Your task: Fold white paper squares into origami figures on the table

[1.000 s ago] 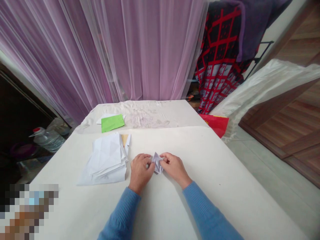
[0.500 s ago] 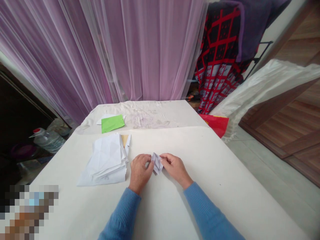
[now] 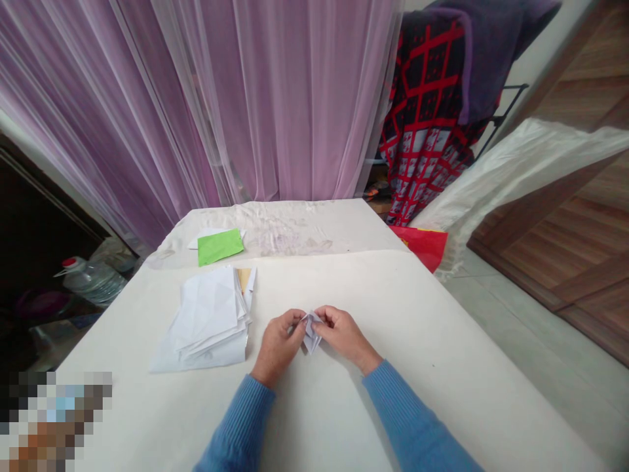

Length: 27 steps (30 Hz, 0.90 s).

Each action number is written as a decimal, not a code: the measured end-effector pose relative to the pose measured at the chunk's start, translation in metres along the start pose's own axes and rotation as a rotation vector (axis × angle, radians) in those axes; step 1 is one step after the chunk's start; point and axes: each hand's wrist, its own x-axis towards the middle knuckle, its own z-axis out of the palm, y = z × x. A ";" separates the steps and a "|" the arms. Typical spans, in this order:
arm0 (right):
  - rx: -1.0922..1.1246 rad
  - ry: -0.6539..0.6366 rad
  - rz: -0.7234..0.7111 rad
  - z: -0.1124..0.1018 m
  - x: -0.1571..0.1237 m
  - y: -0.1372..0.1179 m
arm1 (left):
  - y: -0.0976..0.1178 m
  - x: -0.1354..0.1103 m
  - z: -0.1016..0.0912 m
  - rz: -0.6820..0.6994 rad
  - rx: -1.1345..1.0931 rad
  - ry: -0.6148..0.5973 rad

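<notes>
A small piece of folded white paper (image 3: 311, 339), diamond-shaped with its point toward me, is held between my two hands over the middle of the table. My left hand (image 3: 281, 342) pinches its left edge between thumb and fingers. On the opposite edge, the thumb and fingers of my right hand (image 3: 347, 337) are closed, with the thumb lying on the paper's face. The fingers cover the paper's upper sides, so its inner folds show only in part.
A stack of creased white sheets (image 3: 209, 308) lies left of my hands on the white-covered table (image 3: 373, 406). Behind it rests a green paper (image 3: 221, 246) over a white one. Beyond the left edge stands a plastic bottle (image 3: 93, 280); a red bag (image 3: 425, 246) sits past the right edge.
Both hands have drawn a little closer together around the paper. My left fingers now pinch its upper left edge, and the right thumb has moved further onto its face.
</notes>
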 end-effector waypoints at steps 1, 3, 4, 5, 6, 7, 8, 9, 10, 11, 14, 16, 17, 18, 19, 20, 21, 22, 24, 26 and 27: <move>-0.009 -0.006 0.000 -0.001 0.000 0.000 | 0.001 0.000 0.000 0.014 -0.035 -0.027; -0.024 -0.011 -0.005 -0.003 0.000 -0.001 | 0.003 0.001 -0.001 0.034 -0.051 -0.050; -0.031 -0.011 -0.010 -0.003 0.000 -0.002 | 0.004 0.001 -0.001 0.033 -0.043 -0.054; -0.036 -0.013 -0.016 -0.004 0.000 -0.002 | 0.004 0.002 -0.001 0.026 -0.034 -0.056; -0.036 -0.018 -0.020 -0.004 0.000 -0.003 | 0.005 0.002 -0.001 0.014 -0.027 -0.055; -0.027 -0.025 -0.021 -0.005 0.000 -0.004 | 0.005 0.002 -0.001 0.000 -0.023 -0.051; -0.012 -0.034 -0.021 -0.005 0.000 -0.005 | 0.005 0.002 0.000 -0.014 -0.021 -0.045; 0.006 -0.043 -0.020 -0.005 0.000 -0.005 | 0.005 0.001 0.000 -0.027 -0.020 -0.039; 0.024 -0.049 -0.018 -0.005 0.000 -0.005 | 0.005 0.001 0.000 -0.038 -0.019 -0.034; 0.037 -0.052 -0.017 -0.006 0.000 -0.005 | 0.006 0.001 0.001 -0.047 -0.018 -0.027; 0.056 -0.049 -0.009 -0.006 0.001 -0.004 | 0.007 0.001 0.001 -0.056 -0.006 -0.012; 0.059 -0.057 -0.004 -0.006 0.001 -0.004 | 0.008 0.001 0.001 -0.057 0.010 -0.007; 0.056 -0.063 -0.003 -0.006 0.001 -0.004 | 0.008 0.001 0.001 -0.058 0.016 -0.007; 0.052 -0.070 -0.001 -0.006 0.001 -0.004 | 0.008 0.001 0.001 -0.060 0.020 -0.007; 0.045 -0.075 0.002 -0.006 0.001 -0.005 | 0.009 0.001 0.001 -0.062 0.021 -0.006; 0.037 -0.077 0.005 -0.007 0.001 -0.005 | 0.009 0.001 0.001 -0.062 0.021 -0.005; 0.031 -0.079 0.009 -0.007 0.001 -0.005 | 0.009 0.001 0.001 -0.062 0.020 -0.006; 0.032 -0.081 0.012 -0.007 0.001 -0.005 | 0.010 0.001 0.001 -0.061 0.021 -0.005; 0.054 -0.097 0.014 -0.008 0.000 -0.006 | 0.010 0.001 0.001 -0.065 0.025 -0.004; 0.082 -0.117 0.013 -0.008 0.000 -0.005 | 0.011 0.001 0.001 -0.077 0.026 -0.003; 0.091 -0.126 0.013 -0.009 0.000 -0.005 | 0.011 0.001 0.001 -0.084 0.022 -0.003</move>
